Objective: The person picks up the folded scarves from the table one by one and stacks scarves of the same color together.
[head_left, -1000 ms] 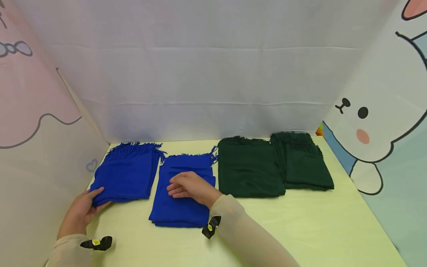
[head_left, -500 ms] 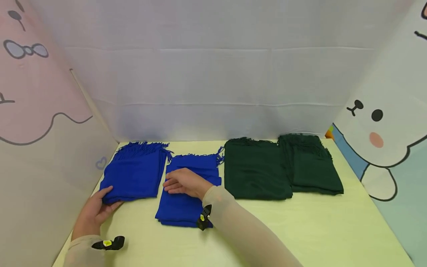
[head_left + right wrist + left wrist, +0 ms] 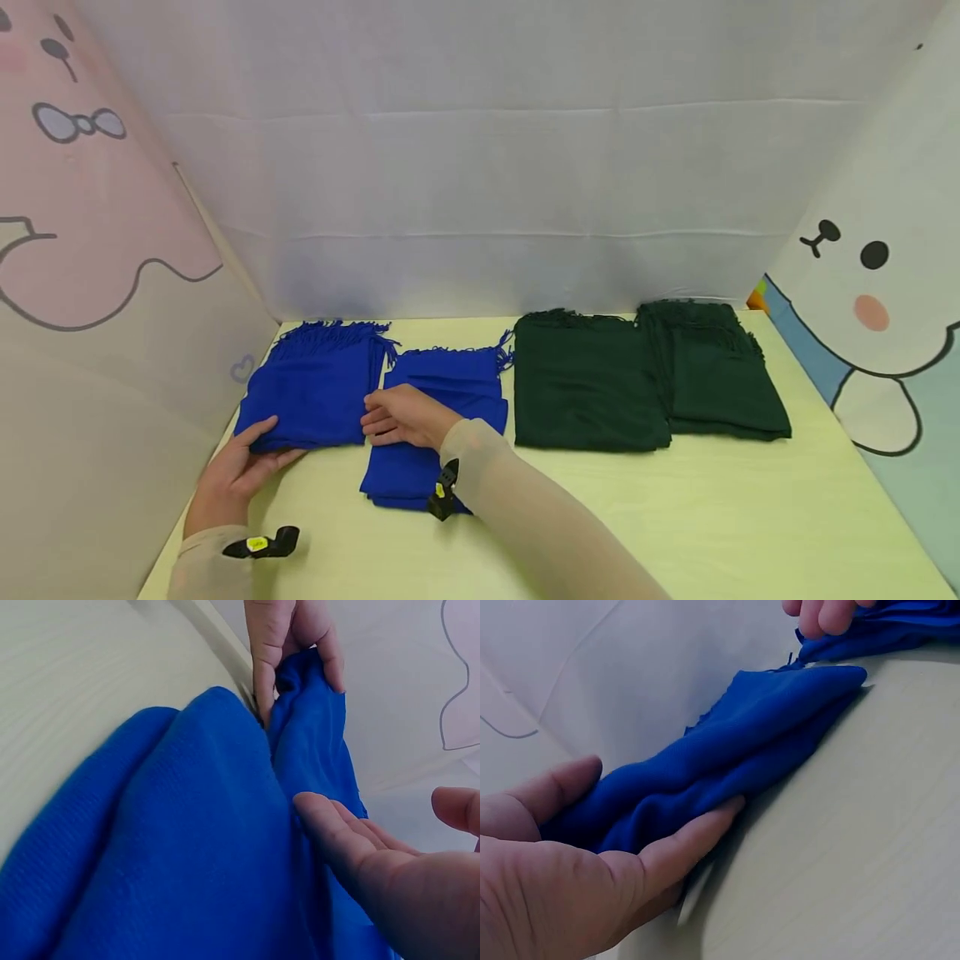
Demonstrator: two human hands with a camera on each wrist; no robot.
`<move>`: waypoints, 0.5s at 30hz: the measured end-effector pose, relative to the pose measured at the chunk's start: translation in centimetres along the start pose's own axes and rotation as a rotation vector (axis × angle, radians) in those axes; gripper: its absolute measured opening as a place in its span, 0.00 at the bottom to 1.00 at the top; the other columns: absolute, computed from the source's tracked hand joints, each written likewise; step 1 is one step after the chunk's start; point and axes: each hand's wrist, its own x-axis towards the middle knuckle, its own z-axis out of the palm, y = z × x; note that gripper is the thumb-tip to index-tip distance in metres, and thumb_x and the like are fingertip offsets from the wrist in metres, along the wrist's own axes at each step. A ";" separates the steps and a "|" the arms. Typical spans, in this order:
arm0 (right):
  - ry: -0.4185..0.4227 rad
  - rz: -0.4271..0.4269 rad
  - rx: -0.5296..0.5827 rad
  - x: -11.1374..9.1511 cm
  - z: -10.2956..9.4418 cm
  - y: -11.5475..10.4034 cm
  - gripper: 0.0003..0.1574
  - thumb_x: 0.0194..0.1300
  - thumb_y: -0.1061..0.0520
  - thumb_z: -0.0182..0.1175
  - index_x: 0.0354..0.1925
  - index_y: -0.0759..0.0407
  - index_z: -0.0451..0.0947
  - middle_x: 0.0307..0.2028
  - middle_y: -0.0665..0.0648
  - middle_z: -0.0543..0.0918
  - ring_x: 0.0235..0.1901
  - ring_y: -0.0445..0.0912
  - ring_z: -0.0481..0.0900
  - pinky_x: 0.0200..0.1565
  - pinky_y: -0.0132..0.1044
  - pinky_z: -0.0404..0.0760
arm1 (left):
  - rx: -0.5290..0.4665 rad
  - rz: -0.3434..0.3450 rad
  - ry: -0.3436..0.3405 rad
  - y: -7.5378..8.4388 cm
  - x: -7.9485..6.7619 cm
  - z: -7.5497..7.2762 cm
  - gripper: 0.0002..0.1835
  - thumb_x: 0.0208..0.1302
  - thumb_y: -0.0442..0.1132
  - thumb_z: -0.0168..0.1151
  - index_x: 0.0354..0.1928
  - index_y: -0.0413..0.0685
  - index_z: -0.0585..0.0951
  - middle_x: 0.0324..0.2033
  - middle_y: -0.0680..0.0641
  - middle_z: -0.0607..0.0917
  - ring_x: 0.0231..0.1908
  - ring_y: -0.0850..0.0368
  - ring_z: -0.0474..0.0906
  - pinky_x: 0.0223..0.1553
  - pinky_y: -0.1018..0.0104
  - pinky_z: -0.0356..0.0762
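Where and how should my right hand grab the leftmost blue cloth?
Probably the near right corner of the leftmost blue cloth, from the front, pinching top and underside: its near edge is fringeless, the loose fringe lies along the far edge, and your left hand holds the left end.

In the head view, the right grip (image 3: 405, 417) and sleeve (image 3: 551, 512) hide part of the central blue cloth (image 3: 453, 367); the bottom edge crops sleeve and worktop (image 3: 757, 517). Lower left, the yellow tag's (image 3: 257, 544) marking is too small to read. The left wrist view's top edge crops the right grip.
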 end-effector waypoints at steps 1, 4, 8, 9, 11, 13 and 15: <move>0.006 0.001 0.002 0.0 0.0 0.1 0.30 0.75 0.52 0.54 0.66 0.71 0.68 0.53 0.69 0.80 0.56 0.62 0.79 0.58 0.54 0.78 | -0.023 0.002 0.009 -0.1 0.1 0.1 0.50 0.76 0.30 0.47 0.73 0.82 0.25 0.76 0.65 0.29 0.76 0.57 0.30 0.73 0.48 0.40; 0.015 0.002 0.012 0.1 -0.2 0.4 0.30 0.75 0.52 0.54 0.65 0.73 0.68 0.52 0.71 0.80 0.56 0.63 0.79 0.58 0.53 0.78 | -0.092 0.007 0.022 -0.1 0.3 0.1 0.50 0.76 0.31 0.47 0.73 0.84 0.26 0.75 0.68 0.30 0.76 0.60 0.32 0.73 0.52 0.41; 0.003 0.017 0.037 0.1 -0.1 0.8 0.32 0.76 0.52 0.53 0.65 0.76 0.66 0.54 0.74 0.79 0.57 0.65 0.78 0.57 0.54 0.78 | -0.236 -0.010 0.026 -0.1 0.4 -0.1 0.48 0.76 0.32 0.46 0.73 0.86 0.29 0.75 0.70 0.34 0.75 0.64 0.35 0.73 0.54 0.42; -0.003 0.023 0.045 0.1 -0.1 0.8 0.33 0.76 0.52 0.53 0.65 0.77 0.65 0.55 0.75 0.78 0.58 0.66 0.77 0.58 0.55 0.78 | -0.286 -0.017 0.020 -0.1 0.4 -0.1 0.47 0.77 0.31 0.46 0.73 0.87 0.30 0.75 0.71 0.35 0.75 0.65 0.36 0.73 0.54 0.42; -0.008 0.036 0.062 0.3 0.0 1.1 0.35 0.76 0.50 0.53 0.66 0.78 0.64 0.56 0.77 0.76 0.58 0.67 0.76 0.57 0.56 0.77 | -0.373 -0.022 0.006 -0.1 0.4 -0.2 0.47 0.77 0.30 0.45 0.72 0.89 0.32 0.75 0.71 0.36 0.75 0.67 0.36 0.74 0.53 0.43; -0.009 0.052 0.084 0.4 0.1 1.3 0.37 0.77 0.48 0.52 0.66 0.79 0.62 0.57 0.79 0.74 0.59 0.69 0.74 0.58 0.57 0.77 | -0.444 -0.019 -0.007 -0.1 0.4 -0.2 0.47 0.77 0.29 0.44 0.72 0.91 0.33 0.75 0.71 0.37 0.75 0.67 0.36 0.74 0.51 0.44; -0.004 0.064 0.098 0.4 0.3 1.4 0.40 0.77 0.45 0.50 0.67 0.79 0.62 0.58 0.79 0.73 0.60 0.70 0.73 0.58 0.58 0.76 | -0.491 -0.013 -0.013 -0.1 0.3 0.0 0.47 0.76 0.28 0.44 0.71 0.93 0.35 0.74 0.72 0.37 0.75 0.66 0.36 0.74 0.49 0.45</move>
